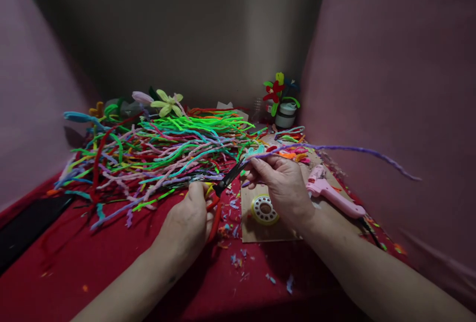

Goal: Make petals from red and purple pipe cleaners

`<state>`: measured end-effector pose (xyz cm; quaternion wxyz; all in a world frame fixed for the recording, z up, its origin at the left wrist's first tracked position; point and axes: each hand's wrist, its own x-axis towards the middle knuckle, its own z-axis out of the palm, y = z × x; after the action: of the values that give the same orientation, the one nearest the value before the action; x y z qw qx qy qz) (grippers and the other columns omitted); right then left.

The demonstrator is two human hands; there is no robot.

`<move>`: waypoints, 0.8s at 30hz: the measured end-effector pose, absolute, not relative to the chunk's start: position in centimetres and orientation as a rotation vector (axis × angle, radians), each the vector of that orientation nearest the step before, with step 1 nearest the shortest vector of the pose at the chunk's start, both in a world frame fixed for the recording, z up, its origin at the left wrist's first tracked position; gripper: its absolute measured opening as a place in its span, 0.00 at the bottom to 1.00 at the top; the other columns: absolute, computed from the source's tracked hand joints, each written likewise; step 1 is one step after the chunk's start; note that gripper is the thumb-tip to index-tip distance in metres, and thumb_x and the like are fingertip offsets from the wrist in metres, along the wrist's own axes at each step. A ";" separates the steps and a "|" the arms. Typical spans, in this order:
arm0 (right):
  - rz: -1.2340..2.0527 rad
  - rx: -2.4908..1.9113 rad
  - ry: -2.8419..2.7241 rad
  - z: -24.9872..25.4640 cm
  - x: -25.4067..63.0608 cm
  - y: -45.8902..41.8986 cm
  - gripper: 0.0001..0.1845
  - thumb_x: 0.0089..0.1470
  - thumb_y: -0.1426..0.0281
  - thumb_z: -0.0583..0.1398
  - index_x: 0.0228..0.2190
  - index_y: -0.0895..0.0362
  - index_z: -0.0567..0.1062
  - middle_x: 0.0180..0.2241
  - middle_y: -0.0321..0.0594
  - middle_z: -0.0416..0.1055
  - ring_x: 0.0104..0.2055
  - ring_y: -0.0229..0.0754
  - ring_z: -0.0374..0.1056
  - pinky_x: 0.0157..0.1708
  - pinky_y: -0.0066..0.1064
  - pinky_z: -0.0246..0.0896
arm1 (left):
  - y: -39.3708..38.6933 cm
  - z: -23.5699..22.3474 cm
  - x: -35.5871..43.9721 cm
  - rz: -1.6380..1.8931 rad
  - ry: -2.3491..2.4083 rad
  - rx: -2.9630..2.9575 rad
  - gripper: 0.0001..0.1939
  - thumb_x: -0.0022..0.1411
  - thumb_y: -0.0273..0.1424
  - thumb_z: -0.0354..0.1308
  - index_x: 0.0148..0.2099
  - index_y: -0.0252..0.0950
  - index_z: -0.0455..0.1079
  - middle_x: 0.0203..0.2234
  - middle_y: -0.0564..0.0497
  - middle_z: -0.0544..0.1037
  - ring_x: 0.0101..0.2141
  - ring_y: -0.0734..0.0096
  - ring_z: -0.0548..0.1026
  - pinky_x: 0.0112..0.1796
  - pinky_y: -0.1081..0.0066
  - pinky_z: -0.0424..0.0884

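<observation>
My left hand [191, 215] is closed round the handles of a pair of scissors [227, 179] with dark blades and red and yellow grips. Their tips point up and right, at the end of a purple pipe cleaner [345, 148]. Between thumb and fingers, my right hand [284, 183] pinches that pipe cleaner, whose long free part stretches away to the right. Whether the blades touch the fuzz, I cannot tell. Below my right hand, a yellow-rimmed spool [265, 210] lies on a brown board [253, 232].
A large heap of coloured pipe cleaners [178, 148] covers the left and back. A pink glue gun [332, 195] rests on the right. Fuzzy flowers stand by a jar [285, 115] at the back. Clippings litter the red cloth [208, 282]; a black flat object [33, 227] lies far left.
</observation>
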<state>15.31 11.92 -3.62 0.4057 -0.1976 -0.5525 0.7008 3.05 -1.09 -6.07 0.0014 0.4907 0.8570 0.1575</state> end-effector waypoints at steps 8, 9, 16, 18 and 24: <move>1.766 -0.531 -1.423 -3.6 15.4 11.7 0.10 0.46 0.66 0.62 0.26 0.62 0.74 0.20 0.35 0.69 0.20 0.33 0.65 0.21 0.26 0.65 | -1.0 -6.6 3.2 0.294 2.771 1.565 0.07 0.58 0.26 0.44 0.41 0.36 0.51 0.30 0.45 0.71 0.29 0.61 0.75 0.28 0.69 0.65; 1.764 -0.536 -1.434 -3.5 15.4 11.7 0.10 0.46 0.65 0.61 0.26 0.62 0.74 0.19 0.35 0.69 0.20 0.33 0.65 0.21 0.26 0.65 | -1.0 -6.5 3.2 0.274 2.763 1.559 0.07 0.58 0.27 0.44 0.40 0.36 0.51 0.30 0.46 0.71 0.29 0.61 0.75 0.27 0.69 0.65; 1.772 -0.503 -1.466 -3.6 15.4 11.8 0.10 0.47 0.67 0.61 0.26 0.62 0.74 0.20 0.37 0.70 0.19 0.32 0.65 0.20 0.26 0.63 | -1.0 -5.9 3.4 0.206 2.746 1.494 0.04 0.59 0.27 0.44 0.39 0.36 0.51 0.29 0.46 0.71 0.29 0.61 0.75 0.28 0.69 0.64; 1.782 -0.501 -1.466 -3.6 15.4 11.8 0.10 0.47 0.67 0.61 0.25 0.62 0.74 0.20 0.37 0.70 0.19 0.32 0.65 0.20 0.26 0.62 | -1.0 -5.8 3.5 0.192 2.750 1.479 0.05 0.59 0.27 0.44 0.39 0.36 0.51 0.28 0.46 0.71 0.29 0.61 0.75 0.28 0.69 0.64; 1.811 -0.496 -1.485 -3.7 15.4 11.8 0.09 0.47 0.67 0.61 0.23 0.62 0.73 0.19 0.38 0.70 0.19 0.33 0.65 0.19 0.26 0.63 | -1.2 -5.6 3.5 0.241 2.713 1.539 0.04 0.59 0.27 0.42 0.39 0.36 0.51 0.28 0.46 0.72 0.29 0.59 0.75 0.28 0.68 0.65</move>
<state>15.44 11.80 -3.67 0.3651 -0.1929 -0.5775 0.7042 3.48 -1.17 -5.62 0.0064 0.4919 0.8672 0.0771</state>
